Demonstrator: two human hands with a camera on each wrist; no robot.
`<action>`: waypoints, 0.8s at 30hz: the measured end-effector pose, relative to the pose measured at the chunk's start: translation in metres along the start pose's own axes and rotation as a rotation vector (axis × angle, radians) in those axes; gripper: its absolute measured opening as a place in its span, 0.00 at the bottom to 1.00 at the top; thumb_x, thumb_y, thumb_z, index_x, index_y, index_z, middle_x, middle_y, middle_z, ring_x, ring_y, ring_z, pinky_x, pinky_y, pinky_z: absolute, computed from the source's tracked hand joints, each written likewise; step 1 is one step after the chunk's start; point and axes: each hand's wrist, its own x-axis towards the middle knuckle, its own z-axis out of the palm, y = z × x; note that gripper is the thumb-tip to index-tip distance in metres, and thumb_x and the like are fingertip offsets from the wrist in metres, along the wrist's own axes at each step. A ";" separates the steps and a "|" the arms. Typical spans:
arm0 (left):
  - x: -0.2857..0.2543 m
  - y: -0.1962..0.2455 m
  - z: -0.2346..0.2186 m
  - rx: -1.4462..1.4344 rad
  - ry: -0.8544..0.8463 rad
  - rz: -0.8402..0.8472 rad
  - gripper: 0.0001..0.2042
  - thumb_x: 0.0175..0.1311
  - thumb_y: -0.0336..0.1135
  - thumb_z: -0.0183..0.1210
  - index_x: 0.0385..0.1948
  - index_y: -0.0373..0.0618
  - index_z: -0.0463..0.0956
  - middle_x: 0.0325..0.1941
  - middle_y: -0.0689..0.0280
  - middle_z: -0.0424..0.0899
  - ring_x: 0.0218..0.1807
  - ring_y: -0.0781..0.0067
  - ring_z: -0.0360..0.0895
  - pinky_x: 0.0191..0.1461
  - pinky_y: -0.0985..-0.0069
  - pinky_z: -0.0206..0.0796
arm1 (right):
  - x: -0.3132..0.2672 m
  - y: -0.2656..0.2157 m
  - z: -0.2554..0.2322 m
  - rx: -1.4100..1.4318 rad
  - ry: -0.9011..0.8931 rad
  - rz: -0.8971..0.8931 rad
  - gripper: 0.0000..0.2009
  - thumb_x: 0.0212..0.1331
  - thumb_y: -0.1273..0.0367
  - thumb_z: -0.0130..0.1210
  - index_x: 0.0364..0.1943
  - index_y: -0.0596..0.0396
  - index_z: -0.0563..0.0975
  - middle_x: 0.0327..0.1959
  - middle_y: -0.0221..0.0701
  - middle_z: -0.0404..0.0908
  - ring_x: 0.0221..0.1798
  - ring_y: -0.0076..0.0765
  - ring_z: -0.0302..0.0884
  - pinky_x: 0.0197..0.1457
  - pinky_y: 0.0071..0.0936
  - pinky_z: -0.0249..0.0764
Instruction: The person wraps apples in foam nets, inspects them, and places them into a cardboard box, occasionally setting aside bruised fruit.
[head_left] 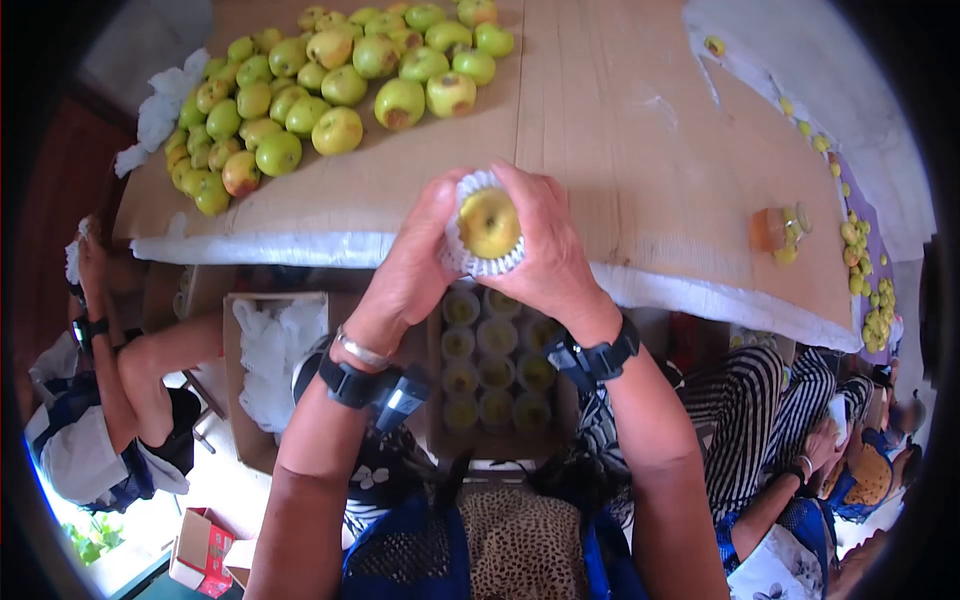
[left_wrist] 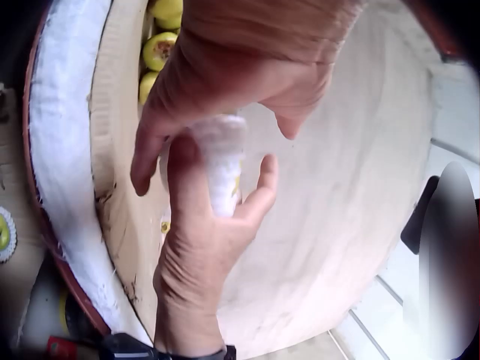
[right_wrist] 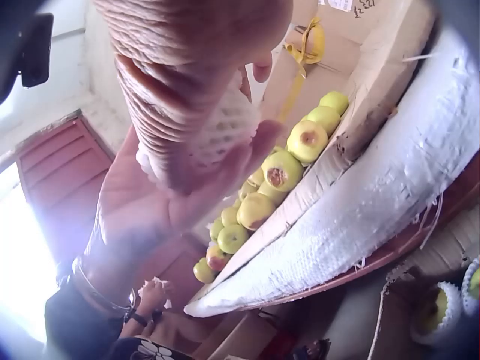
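Note:
A yellow-green apple point(head_left: 488, 222) in a white foam net point(head_left: 482, 266) is held between both hands above the table's near edge. The left hand point(head_left: 412, 258) curls round its left side and the right hand point(head_left: 553, 250) round its right side. In the left wrist view the left hand point(left_wrist: 259, 67) arches over the net point(left_wrist: 225, 161), while the right hand point(left_wrist: 196, 251) grips it from below. The right wrist view has the right hand point(right_wrist: 187, 67) close over the net point(right_wrist: 225, 131), with the left hand point(right_wrist: 142, 199) against its other side.
Loose apples point(head_left: 343, 86) cover the table's left part. Below the edge, a box point(head_left: 568, 405) holds netted apples in rows, beside a carton point(head_left: 240, 425) of white nets. A jar point(head_left: 770, 229) stands at the right. Other people sit at both sides.

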 end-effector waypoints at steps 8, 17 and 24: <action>0.003 -0.008 0.001 -0.113 -0.021 0.023 0.17 0.64 0.45 0.51 0.46 0.41 0.68 0.43 0.65 0.77 0.44 0.76 0.76 0.47 0.77 0.70 | -0.003 -0.004 0.016 0.080 0.007 0.049 0.41 0.37 0.62 0.69 0.59 0.54 0.61 0.51 0.37 0.71 0.51 0.37 0.72 0.50 0.31 0.71; -0.002 -0.011 -0.015 -0.159 -0.168 0.009 0.22 0.67 0.53 0.41 0.47 0.43 0.69 0.46 0.61 0.77 0.48 0.71 0.76 0.52 0.74 0.68 | -0.001 -0.018 0.016 0.071 -0.129 0.063 0.45 0.29 0.68 0.71 0.59 0.57 0.59 0.53 0.42 0.68 0.55 0.40 0.69 0.57 0.30 0.67; -0.011 -0.012 -0.017 -0.054 -0.204 0.077 0.22 0.69 0.50 0.38 0.47 0.38 0.68 0.44 0.59 0.78 0.44 0.71 0.77 0.47 0.76 0.71 | -0.009 -0.027 0.013 -0.046 -0.131 -0.035 0.43 0.28 0.68 0.72 0.57 0.57 0.63 0.53 0.39 0.71 0.55 0.37 0.70 0.58 0.30 0.67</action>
